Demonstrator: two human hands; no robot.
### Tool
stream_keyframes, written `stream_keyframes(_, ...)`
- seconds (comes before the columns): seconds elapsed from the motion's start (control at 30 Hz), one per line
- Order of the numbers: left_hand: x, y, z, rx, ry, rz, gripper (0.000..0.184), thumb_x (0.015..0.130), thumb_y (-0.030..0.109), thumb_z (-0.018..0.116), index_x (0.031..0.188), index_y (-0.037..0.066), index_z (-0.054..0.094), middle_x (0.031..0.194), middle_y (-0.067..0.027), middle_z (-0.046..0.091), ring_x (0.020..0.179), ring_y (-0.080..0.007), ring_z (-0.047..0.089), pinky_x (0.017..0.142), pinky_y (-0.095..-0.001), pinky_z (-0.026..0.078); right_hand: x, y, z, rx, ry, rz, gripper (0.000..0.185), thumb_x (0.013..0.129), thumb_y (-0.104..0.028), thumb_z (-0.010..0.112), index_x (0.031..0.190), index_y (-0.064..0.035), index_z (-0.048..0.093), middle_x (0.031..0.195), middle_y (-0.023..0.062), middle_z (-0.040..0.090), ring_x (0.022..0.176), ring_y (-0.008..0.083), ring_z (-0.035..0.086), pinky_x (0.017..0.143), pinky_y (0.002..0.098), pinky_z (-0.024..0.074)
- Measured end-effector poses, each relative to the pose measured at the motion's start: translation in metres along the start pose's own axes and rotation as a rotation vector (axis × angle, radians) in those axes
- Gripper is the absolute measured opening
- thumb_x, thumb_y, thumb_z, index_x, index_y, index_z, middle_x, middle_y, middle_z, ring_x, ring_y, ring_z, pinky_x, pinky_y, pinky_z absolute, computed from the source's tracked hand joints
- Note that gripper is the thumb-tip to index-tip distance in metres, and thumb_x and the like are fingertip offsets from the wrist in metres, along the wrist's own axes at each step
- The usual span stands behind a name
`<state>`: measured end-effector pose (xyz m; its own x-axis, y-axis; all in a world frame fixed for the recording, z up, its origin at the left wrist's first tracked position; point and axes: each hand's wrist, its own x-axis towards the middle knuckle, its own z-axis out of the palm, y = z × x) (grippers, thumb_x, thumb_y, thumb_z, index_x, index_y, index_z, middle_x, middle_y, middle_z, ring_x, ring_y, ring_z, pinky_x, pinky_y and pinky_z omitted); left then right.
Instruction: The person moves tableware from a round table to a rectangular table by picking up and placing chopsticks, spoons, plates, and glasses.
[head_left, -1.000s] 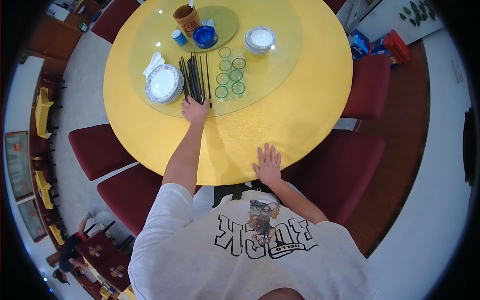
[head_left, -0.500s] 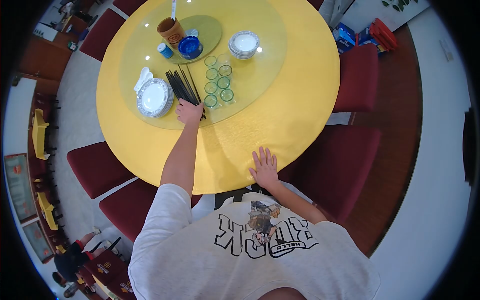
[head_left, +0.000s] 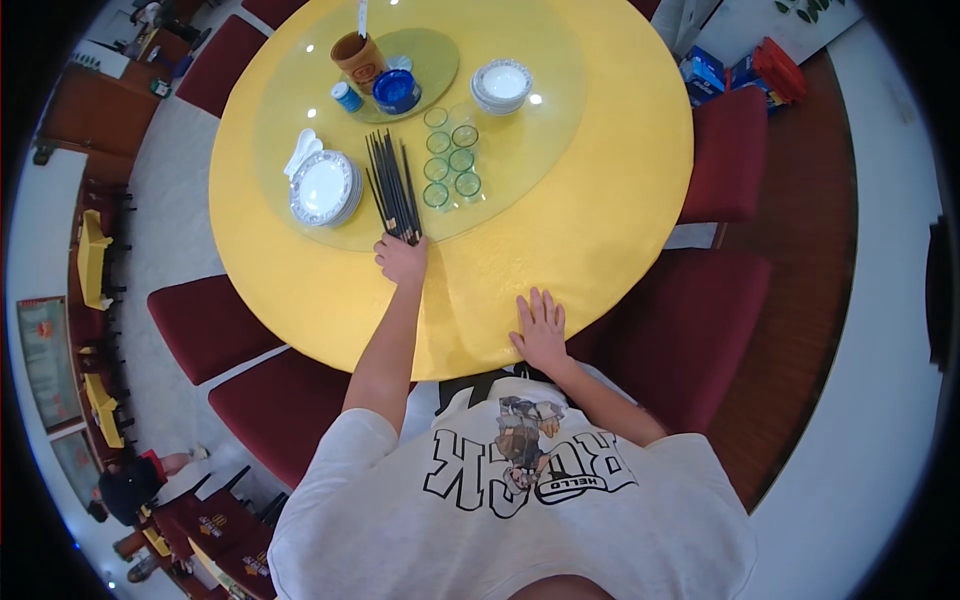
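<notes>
Chopsticks (head_left: 395, 185), black and loosely bunched, lying mostly on the glass turntable (head_left: 530, 160), between plates and glasses, near ends toward the person. Left hand (head_left: 402, 260): fingers and thumb bracket the near ends of the bunch; how tightly they press cannot be told. Right hand (head_left: 541, 331): palm down, fingers spread, resting on the yellow tablecloth (head_left: 600, 210) near the table's edge. Brown cylindrical holder (head_left: 358, 62), at the far side: one white utensil stands in its mouth, the rest of its interior being hidden. Blue dish (head_left: 397, 91), just beside the holder: contents too small to make out. Small blue jar (head_left: 347, 97), left of the dish. Plates (head_left: 326, 188) with patterned rims, stacked left of the chopsticks; white spoons (head_left: 303, 150) just beyond them. Green-rimmed glasses (head_left: 461, 160), in two columns right of the chopsticks. White bowls (head_left: 500, 85), nested in one stack farther right, the topmost showing its white interior
</notes>
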<state>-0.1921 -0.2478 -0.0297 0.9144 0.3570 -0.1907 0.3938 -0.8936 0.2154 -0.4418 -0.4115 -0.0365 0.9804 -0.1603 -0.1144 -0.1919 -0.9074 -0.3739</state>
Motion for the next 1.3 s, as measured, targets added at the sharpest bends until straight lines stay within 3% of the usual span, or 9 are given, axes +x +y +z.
stream_keyframes(0.2,0.006,-0.006,0.007,-0.143,0.039,0.06,0.079,0.062,0.036,0.074,0.121,-0.002,0.04,0.115,-0.0195,0.042,0.107,-0.0387,0.046,0.087,-0.0472,0.045,0.028,-0.013,-0.01,0.127,0.132,-0.069,0.051,0.069,-0.018,0.065,0.116,-0.0054,0.052,0.126,0.0178,0.041,0.121,0.0358,0.034,0.096,0.0534,0.0276)
stream_keyframes(0.4,0.009,-0.001,-0.003,-0.116,-0.008,0.033,0.082,0.063,0.033,0.077,0.125,-0.001,0.036,0.114,-0.018,0.042,0.105,-0.0363,0.048,0.085,-0.0452,0.047,0.06,-0.036,-0.014,0.284,0.145,-0.147,0.038,0.073,-0.013,0.062,0.11,-0.0048,0.056,0.114,0.0158,0.05,0.112,0.0342,0.042,0.095,0.0454,0.0328)
stream_keyframes(0.6,0.018,-0.005,-0.007,-0.03,-0.001,0.127,0.085,0.062,0.033,0.078,0.127,0.0,0.035,0.112,-0.0177,0.046,0.104,-0.0353,0.049,0.085,-0.045,0.045,0.118,-0.071,-0.007,0.547,-0.008,-0.088,0.033,0.076,-0.011,0.06,0.107,-0.0022,0.058,0.105,0.0157,0.056,0.101,0.0322,0.053,0.088,0.0381,0.0435)
stream_keyframes(0.73,0.031,-0.008,-0.008,-0.081,-0.025,0.208,0.094,0.059,0.032,0.078,0.134,0.001,0.03,0.117,-0.0193,0.046,0.107,-0.0359,0.047,0.089,-0.0466,0.042,0.167,-0.105,0.01,0.636,0.05,-0.057,0.036,0.074,-0.011,0.061,0.109,-0.0018,0.055,0.106,0.0182,0.056,0.103,0.0351,0.052,0.087,0.0419,0.0442)
stream_keyframes(0.87,0.05,-0.005,-0.005,-0.078,-0.014,0.255,0.108,0.055,0.044,0.08,0.138,0.003,0.025,0.125,-0.0225,0.042,0.112,-0.0376,0.043,0.094,-0.0453,0.039,0.216,-0.129,0.023,0.781,-0.046,0.098,0.054,0.076,-0.012,0.058,0.125,0.0035,0.044,0.119,0.0236,0.052,0.113,0.0346,0.049,0.095,0.0387,0.0412)
stream_keyframes(0.9,0.054,-0.001,-0.005,-0.069,-0.021,0.26,0.106,0.056,0.042,0.081,0.138,0.004,0.025,0.125,-0.0218,0.042,0.113,-0.0372,0.042,0.094,-0.0467,0.039,0.227,-0.133,0.028,0.841,-0.113,0.184,0.062,0.076,-0.011,0.057,0.132,0.0069,0.037,0.127,0.0259,0.048,0.119,0.032,0.047,0.098,0.0359,0.0393)
stream_keyframes(1.1,0.075,0.013,-0.01,-0.091,-0.06,0.254,0.101,0.061,0.038,0.08,0.137,0.004,0.023,0.117,-0.019,0.045,0.11,-0.0367,0.044,0.091,-0.0476,0.04,0.266,-0.129,0.079,1.214,-0.064,0.264,0.061,0.077,-0.009,0.052,0.132,0.0091,0.035,0.121,0.0239,0.053,0.112,0.0299,0.053,0.093,0.0336,0.0425)
stream_keyframes(1.2,0.089,0.016,-0.007,-0.072,-0.092,0.23,0.088,0.063,0.036,0.079,0.129,-0.001,0.032,0.115,-0.019,0.046,0.107,-0.0367,0.046,0.09,-0.045,0.042,0.275,-0.132,0.068,1.331,-0.152,0.297,0.059,0.081,-0.003,0.049,0.136,0.0074,0.032,0.135,0.0218,0.043,0.123,0.0267,0.045,0.099,0.0312,0.0379)
stream_keyframes(1.3,0.098,0.011,-0.002,-0.017,-0.14,0.22,0.071,0.065,0.033,0.078,0.114,-0.004,0.043,0.112,-0.0198,0.047,0.105,-0.0371,0.048,0.087,-0.0426,0.044,0.28,-0.139,0.051,1.381,-0.168,0.41,0.057,0.084,-0.008,0.053,0.135,0.0073,0.034,0.136,0.0207,0.043,0.124,0.0259,0.045,0.099,0.0302,0.0373)
